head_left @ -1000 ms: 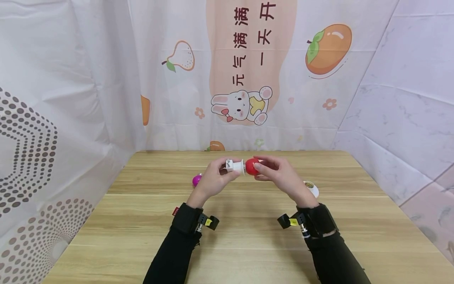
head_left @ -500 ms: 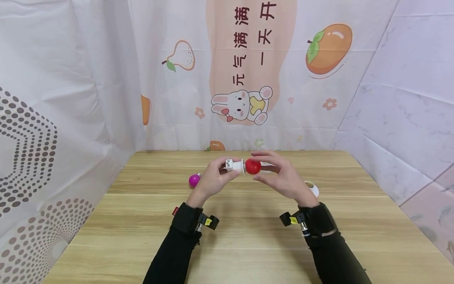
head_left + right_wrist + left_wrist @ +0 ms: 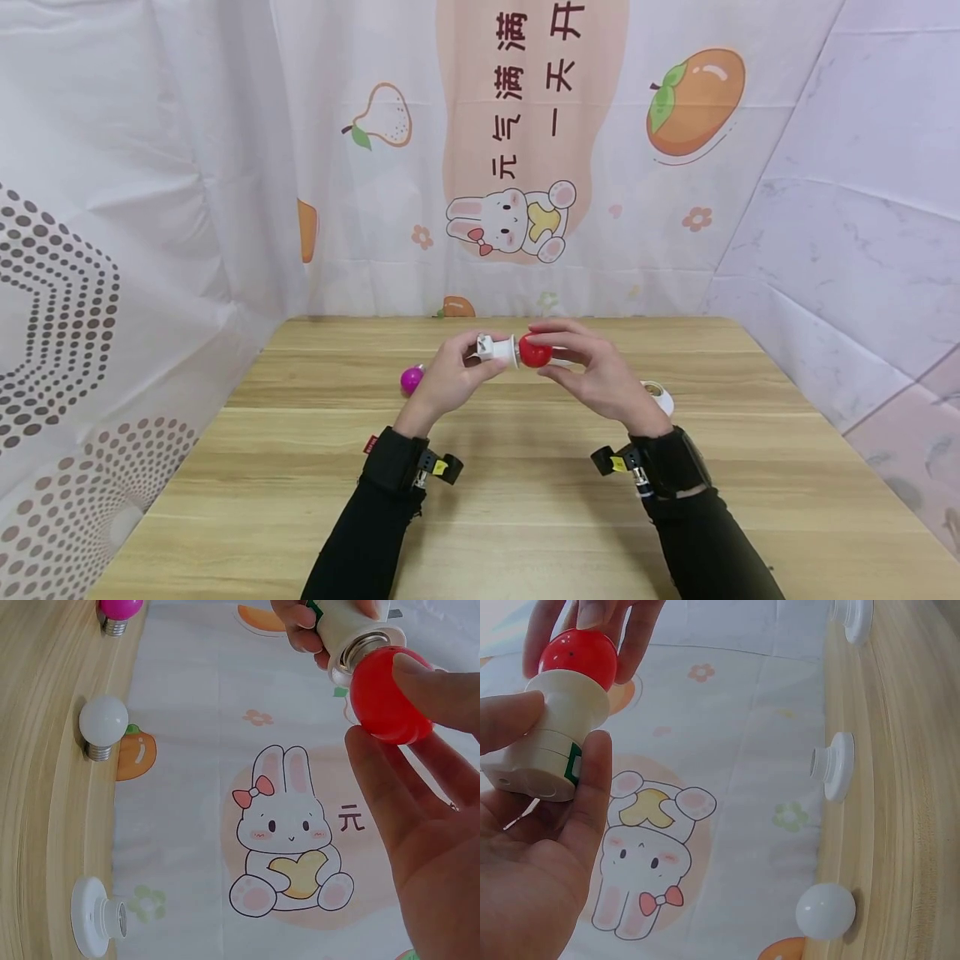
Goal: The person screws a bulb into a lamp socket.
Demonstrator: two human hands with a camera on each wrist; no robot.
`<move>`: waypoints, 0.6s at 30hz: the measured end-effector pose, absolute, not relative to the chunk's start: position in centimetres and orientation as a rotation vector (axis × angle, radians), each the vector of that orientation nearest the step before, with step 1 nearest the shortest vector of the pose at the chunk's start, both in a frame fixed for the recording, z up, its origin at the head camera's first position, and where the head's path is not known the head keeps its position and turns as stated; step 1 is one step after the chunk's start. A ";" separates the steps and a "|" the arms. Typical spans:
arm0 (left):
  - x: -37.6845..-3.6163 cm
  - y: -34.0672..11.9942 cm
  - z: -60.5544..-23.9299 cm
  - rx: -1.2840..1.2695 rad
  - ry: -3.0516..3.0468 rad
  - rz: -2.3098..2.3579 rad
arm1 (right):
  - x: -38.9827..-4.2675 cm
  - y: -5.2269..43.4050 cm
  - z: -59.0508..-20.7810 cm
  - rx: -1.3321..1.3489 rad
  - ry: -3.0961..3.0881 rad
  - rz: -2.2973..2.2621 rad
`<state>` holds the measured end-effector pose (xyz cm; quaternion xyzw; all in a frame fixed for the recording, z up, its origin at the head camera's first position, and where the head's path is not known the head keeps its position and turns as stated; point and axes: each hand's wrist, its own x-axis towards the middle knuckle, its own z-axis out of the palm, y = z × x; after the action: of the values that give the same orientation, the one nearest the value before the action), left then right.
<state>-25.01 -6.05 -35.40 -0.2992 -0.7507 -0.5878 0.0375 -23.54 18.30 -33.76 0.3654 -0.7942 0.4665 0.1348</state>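
Two parts, a white socket (image 3: 497, 351) and a red bulb (image 3: 534, 354), held end to end above the counter (image 3: 517, 517).
The left hand (image 3: 453, 373) pinches the socket's body; the right hand (image 3: 600, 379) has its grip closed lightly on the bulb's globe. The bulb is probably light, stiff, slippery and fragile, best held gently round its widest part; the socket should be sturdier. Glossy and round, the bulb shows part of its metal base at the socket's flared mouth.

Red bulb (image 3: 536, 352) in way, room beneath
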 end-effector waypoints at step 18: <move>-25.1 -6.0 -35.5 -0.934 -2.300 -1.816 | -23.6 18.2 -33.8 1.053 -2.284 1.352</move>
<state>-25.11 -5.98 -35.48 -0.3034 -0.7474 -0.5901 0.0329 -23.56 18.19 -33.82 0.3651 -0.7917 0.4687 0.1423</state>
